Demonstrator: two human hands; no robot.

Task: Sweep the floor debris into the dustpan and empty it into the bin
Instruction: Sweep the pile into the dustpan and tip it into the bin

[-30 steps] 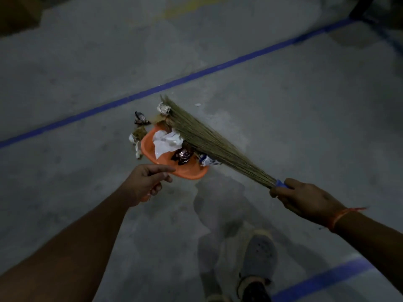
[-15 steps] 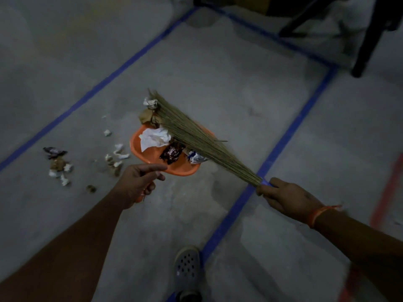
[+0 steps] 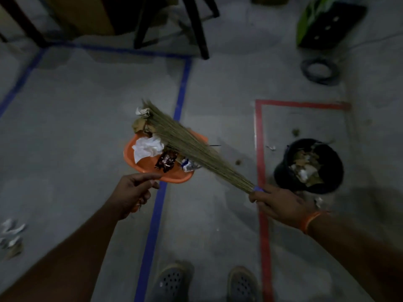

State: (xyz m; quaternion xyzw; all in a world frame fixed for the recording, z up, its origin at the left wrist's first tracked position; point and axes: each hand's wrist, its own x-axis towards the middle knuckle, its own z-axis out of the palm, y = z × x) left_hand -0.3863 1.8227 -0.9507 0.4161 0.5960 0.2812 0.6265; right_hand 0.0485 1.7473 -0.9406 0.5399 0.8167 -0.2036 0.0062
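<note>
My left hand [image 3: 133, 192] grips the handle of the orange dustpan [image 3: 150, 168], fingers curled round it, and holds the pan level above the floor; my right hand [image 3: 281, 203] is wrapped round the blue grip of the broom [image 3: 196, 149], whose bristles lie across the load and pin it. The load consists of crumpled white paper [image 3: 147, 147], a dark wrapper [image 3: 166, 163] and dry leaves [image 3: 139, 125] at the pan's far lip.

Change over the last second: the view has swung right; the black bin [image 3: 309, 166], absent before, now stands inside the red tape line [image 3: 260, 149], to the right of the pan and well apart from it; it already holds paper and leaves. The grip on both tools is unchanged.

Meaning for the task: the collecting step for this load is complete and the carry to the bin is under way; emptying is not yet done. A further patch of debris [image 3: 11, 238] lies at the left edge of the floor, so I judge that another sweep will be required; the leaves at the lip are the likeliest to spill.
</note>
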